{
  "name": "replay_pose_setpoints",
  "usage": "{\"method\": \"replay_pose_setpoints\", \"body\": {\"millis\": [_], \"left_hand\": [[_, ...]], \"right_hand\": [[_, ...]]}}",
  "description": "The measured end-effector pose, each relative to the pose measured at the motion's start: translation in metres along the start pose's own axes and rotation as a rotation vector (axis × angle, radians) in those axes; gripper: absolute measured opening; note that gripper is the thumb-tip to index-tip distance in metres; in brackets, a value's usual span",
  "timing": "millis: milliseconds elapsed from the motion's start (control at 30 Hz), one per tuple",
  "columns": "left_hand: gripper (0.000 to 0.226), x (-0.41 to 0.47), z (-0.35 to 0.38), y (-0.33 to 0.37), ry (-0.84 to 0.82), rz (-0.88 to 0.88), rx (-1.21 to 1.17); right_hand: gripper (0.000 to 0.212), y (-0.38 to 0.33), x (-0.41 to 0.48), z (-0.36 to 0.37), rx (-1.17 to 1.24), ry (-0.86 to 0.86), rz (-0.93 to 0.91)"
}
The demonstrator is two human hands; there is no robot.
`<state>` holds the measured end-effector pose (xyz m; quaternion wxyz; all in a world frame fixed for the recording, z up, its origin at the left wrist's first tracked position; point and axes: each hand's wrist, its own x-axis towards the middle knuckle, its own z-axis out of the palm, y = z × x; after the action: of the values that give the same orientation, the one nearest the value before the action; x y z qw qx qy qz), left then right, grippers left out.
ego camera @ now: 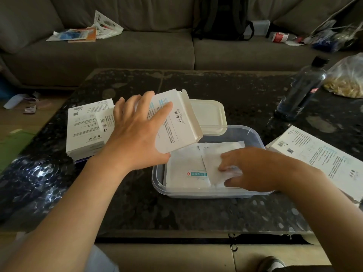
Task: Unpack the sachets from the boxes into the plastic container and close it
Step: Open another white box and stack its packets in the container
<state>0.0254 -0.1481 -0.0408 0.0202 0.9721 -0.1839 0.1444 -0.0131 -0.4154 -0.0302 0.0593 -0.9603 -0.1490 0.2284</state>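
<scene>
Your left hand [135, 130] grips the white cardboard box [172, 122]; your right hand [249, 169] pinches a white paper sachet [213, 160]: lay it flat in the clear plastic container [253, 132].

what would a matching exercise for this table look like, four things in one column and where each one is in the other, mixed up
Things:
1. open box
2. lid
3. sachets
4. bottle

Places:
a. lying inside the plastic container
b. standing on the right side of the table
c. held in the left hand
d. lying flat on the table just behind the plastic container

Pairs: 1-c, 2-d, 3-a, 4-b
</scene>
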Motion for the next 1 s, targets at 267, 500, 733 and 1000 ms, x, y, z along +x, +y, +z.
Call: {"method": "replay_pose_setpoints", "body": {"millis": [267,500,733,1000], "left_hand": [[0.111,0.001,0.001,0.000,-0.003,-0.008,-0.004],[0.111,0.001,0.001,0.000,-0.008,-0.006,-0.006],[0.111,0.001,0.001,-0.001,-0.014,-0.007,-0.006],[0.113,0.002,0.002,-0.001,-0.021,-0.017,0.000]], "right_hand": [[0.061,0.005,0.003,-0.008,0.124,-0.066,0.076],[0.086,-0.001,0.025,0.013,-0.014,-0.005,-0.081],[0.085,0.006,0.030,0.016,-0.137,-0.090,-0.056],[0.094,0.004,0.034,0.018,-0.245,-0.112,0.025]]}}
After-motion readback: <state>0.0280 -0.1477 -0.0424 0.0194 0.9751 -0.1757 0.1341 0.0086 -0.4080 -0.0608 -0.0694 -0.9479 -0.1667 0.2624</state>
